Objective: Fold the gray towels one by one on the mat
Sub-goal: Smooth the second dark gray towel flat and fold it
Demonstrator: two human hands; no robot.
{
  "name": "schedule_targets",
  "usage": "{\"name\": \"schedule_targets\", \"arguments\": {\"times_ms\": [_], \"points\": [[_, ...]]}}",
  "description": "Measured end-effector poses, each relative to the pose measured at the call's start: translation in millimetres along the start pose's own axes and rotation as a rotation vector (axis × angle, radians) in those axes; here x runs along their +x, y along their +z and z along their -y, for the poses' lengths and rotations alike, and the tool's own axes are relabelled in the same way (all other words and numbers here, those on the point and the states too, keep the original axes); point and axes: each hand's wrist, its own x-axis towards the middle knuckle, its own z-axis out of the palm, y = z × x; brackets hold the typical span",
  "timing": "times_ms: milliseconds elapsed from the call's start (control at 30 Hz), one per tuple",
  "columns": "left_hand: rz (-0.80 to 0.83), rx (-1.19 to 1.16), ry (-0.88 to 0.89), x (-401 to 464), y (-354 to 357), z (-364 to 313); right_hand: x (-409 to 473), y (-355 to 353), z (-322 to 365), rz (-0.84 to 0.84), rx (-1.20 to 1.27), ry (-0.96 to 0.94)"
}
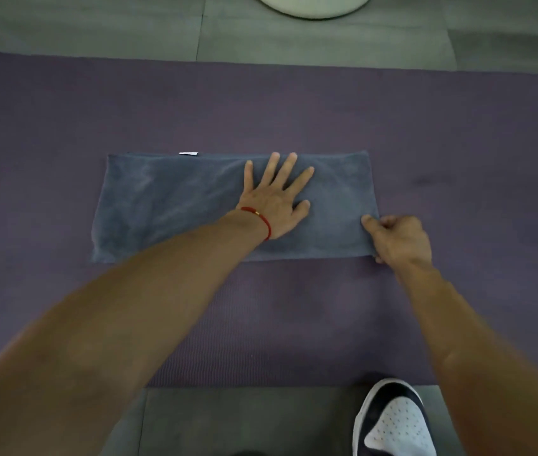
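1 gray towel (169,205) on mat (261,103); left hand (274,205) flat, right hand (396,240) pinches its edge.

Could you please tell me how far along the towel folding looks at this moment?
The one gray towel in view lies as a long strip on the purple mat, so it looks folded once. The left hand presses its middle flat while the right hand pinches its right end. Bringing that end across is left.

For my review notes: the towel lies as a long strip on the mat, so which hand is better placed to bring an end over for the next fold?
The right hand: it already pinches the gray towel's right end, while the left hand lies flat mid-towel.
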Motion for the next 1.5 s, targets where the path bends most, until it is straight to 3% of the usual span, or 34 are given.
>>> {"name": "schedule_targets", "arguments": {"times_ms": [133,267,367,433,567,633,767,867,1000,1067,1133,1200,1300,1433,1500], "points": [[-0.087,0.067,0.012,3.8,12.7,4.5,4.6,-9.2,-1.0,0.148,0.15,-0.056],[-0.114,0.018,-0.018,-6.8,3.3,-2.4,-11.6,-17.5,35.4,0.145,0.386,-0.182],[-0.425,-0.495,-0.018,-47.5,-11.4,-12.8,-30.7,-14.0,77.8,0.164,0.391,-0.318],[-0.555,-0.923,-0.16,-79.7,-19.5,-10.3,-47.7,-2.4,107.6,0.164,0.24,-0.433],[-0.437,-1.74,-0.562,-118.9,-34.9,10.2,-95.7,41.7,151.7,0.114,-0.115,-0.619],[-0.35,-1.932,-0.735,-129.8,-32.2,29.5,-115.6,72.3,159.8,0.194,-0.22,-0.696],[-0.238,-1.817,-0.807,-138.9,-13.5,54.0,-133.7,106.5,145.8,0.286,-0.337,-0.749],[-0.259,-1.566,-0.765,-136.4,-4.9,57.3,-122.5,105.3,127.5,0.118,-0.178,-0.71],[-0.429,-1.086,-0.631,-144.0,-13.7,47.2,-89.1,92.8,113.4,-0.071,-0.117,-0.615],[-0.556,-0.968,-0.535,-150.6,-12.2,45.1,-77.5,89.0,111.9,-0.023,-0.16,-0.577],[-0.612,-0.883,-0.498,-152.5,-3.4,50.8,-70.0,89.9,111.8,0.034,-0.289,-0.671],[-0.591,-0.799,-0.472,-153.1,8.6,58.2,-62.8,96.4,110.6,0.146,-0.497,-0.776],[-0.586,-0.659,-0.384,-153.1,18.4,59.8,-52.4,107.7,104.5,0.318,-0.703,-0.719],[-0.69,-0.227,-0.24,-156.9,20.2,41.0,-51.4,109.8,112.5,0.32,-0.673,-0.675],[-0.56,-0.146,-0.177,-157.8,24.0,21.6,-48.8,108.0,127.4,0.221,-0.494,-0.637]]}}
